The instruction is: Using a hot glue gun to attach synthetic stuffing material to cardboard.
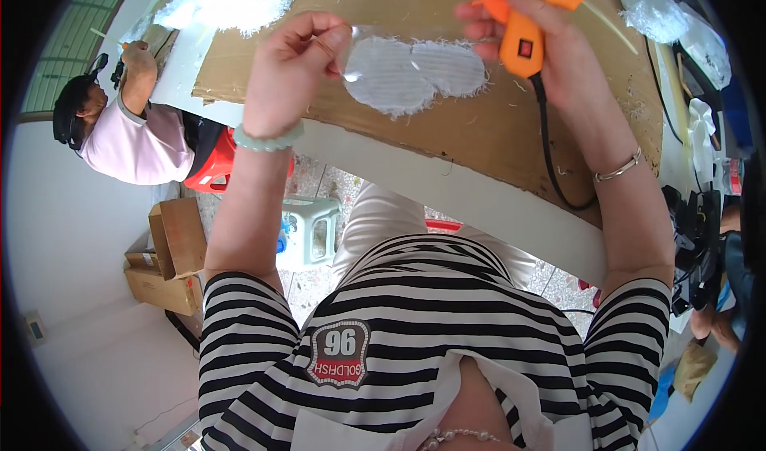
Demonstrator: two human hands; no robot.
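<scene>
My right hand (562, 56) is wrapped round an orange hot glue gun (523, 43) with a red switch and a black cord (549, 148). The gun's front end runs up to the picture's top edge. Just left of it lies a white, fuzzy-edged, sole-shaped fabric piece (403, 76) on brown cardboard (511, 144). At the fabric's left end my left hand (299, 60) is closed in a pinch. A small whitish bit shows by those fingertips, but what they grip is too small to make out.
White fluffy material (239, 0) is heaped at the far left, with clear plastic wrap (654, 12) at the far right. A person in pink (148, 144) sits at the left on a red stool (214, 168). Open cardboard boxes (171, 248) and a pale stool (309, 228) stand on the floor.
</scene>
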